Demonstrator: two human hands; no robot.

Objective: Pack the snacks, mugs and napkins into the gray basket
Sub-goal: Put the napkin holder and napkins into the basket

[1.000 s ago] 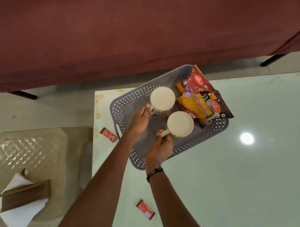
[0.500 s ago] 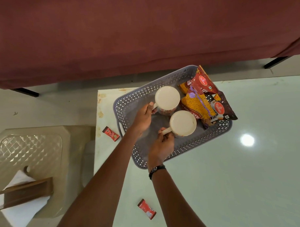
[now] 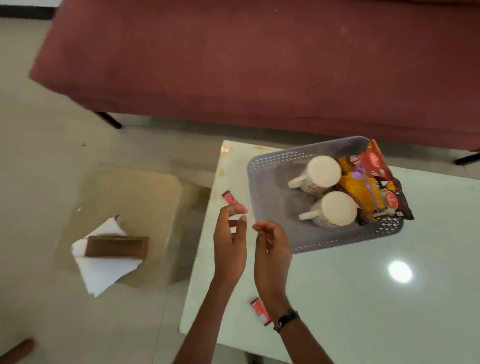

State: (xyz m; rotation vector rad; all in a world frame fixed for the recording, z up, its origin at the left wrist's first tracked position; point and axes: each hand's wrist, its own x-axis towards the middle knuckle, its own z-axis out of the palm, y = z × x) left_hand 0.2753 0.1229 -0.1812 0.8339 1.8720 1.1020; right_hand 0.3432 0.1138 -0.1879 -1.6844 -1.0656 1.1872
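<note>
From the head view, the gray basket [image 3: 263,181] sits near the far left corner of the pale table [image 3: 373,299] and serves as the landmark. Inside it, two cream mugs lie on their sides with handles pointing toward the basket's left wall: the far mug [image 3: 319,173] and the near mug [image 3: 333,210], touching or almost touching each other. The snack packets [image 3: 369,182], red, yellow and brown, fill the basket's right end and stick out over its rim. Just left of the basket's near-left corner, the left hand [image 3: 230,236] hovers with fingers loosely spread and nothing in it; the right hand [image 3: 272,248], also empty with fingers apart and gently curled, overlaps that same corner. Both hands are clear of the mugs. One small red sachet [image 3: 230,198] lies on the table just left of the basket, beside the left fingertips; another red sachet [image 3: 260,311] lies nearer the person, by the right wrist. Well left of the basket, off the table, white napkins [image 3: 105,265] rest under a brown holder [image 3: 116,247] on a tan stool [image 3: 141,190].
</note>
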